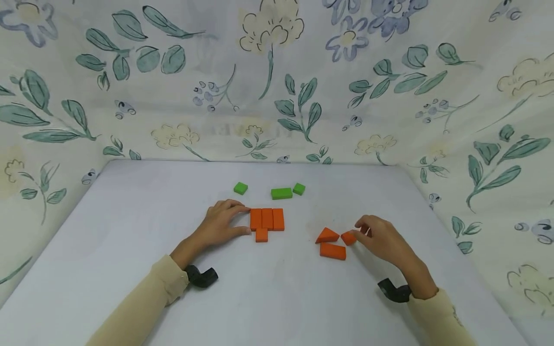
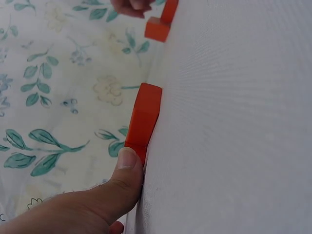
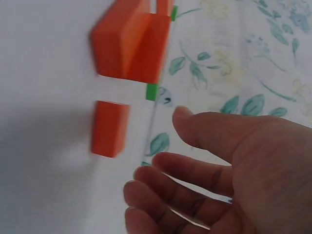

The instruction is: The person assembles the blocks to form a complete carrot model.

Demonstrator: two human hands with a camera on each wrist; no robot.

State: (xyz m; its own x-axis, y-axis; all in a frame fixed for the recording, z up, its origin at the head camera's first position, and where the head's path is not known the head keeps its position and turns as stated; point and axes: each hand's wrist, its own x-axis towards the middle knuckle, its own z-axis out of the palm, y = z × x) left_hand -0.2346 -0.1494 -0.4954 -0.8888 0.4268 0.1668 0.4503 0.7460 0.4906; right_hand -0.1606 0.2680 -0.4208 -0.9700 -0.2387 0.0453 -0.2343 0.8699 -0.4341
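Three upright orange blocks (image 1: 267, 219) lie side by side, with a small orange block (image 1: 261, 235) against their lower edge. My left hand (image 1: 220, 226) is at the left side of this group, a fingertip by its upper corner and the thumb near its lower one. In the left wrist view the thumb (image 2: 127, 158) touches an orange block (image 2: 145, 109). My right hand (image 1: 383, 239) hovers beside a small orange block (image 1: 348, 238); in the right wrist view its fingers are spread apart, holding nothing. Left of that block lie an orange triangle (image 1: 327, 235) and an orange rectangular block (image 1: 333, 251).
Behind the orange group, a long green block (image 1: 282, 193) sits near a small green block (image 1: 299, 189). Another small green block (image 1: 240, 188) is farther left. The white table (image 1: 173, 192) meets a floral cloth (image 1: 277, 115) at its back and sides.
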